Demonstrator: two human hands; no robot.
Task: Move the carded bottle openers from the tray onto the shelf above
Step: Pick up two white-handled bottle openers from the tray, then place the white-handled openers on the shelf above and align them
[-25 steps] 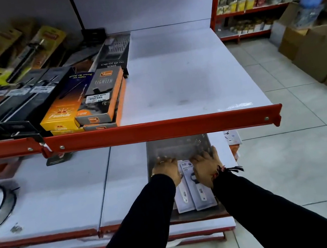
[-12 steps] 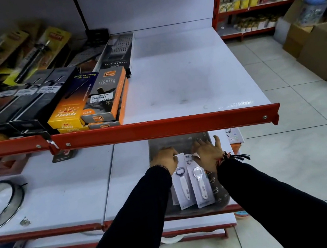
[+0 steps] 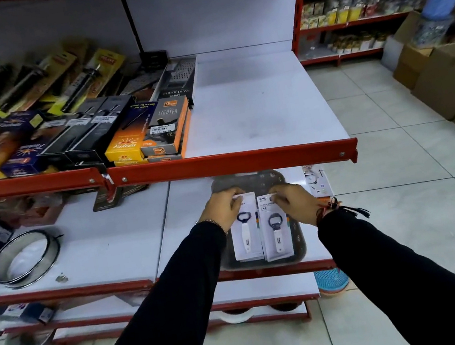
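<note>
On the lower shelf [image 3: 89, 257], near its front right corner, sits a dark, shallow tray [image 3: 300, 247] with rounded corners and a dotted floor. Two stacks of openers lie in it side by side, flat glossy white cards, long axes running from the tray's front edge toward its back. The left stack [image 3: 246, 240] and right stack [image 3: 277, 238] each show a white handle toward the front edge and a dark blue ring head toward the back. The left hand [image 3: 222, 208] pinches the back end of the left stack, fingers curled over the card's top edge; the right hand [image 3: 295, 203] grips the right stack's back end likewise. Above, the upper shelf [image 3: 258, 112] is smooth white board with a red metal front lip; boxes [image 3: 164, 128] crowd its left part.
</note>
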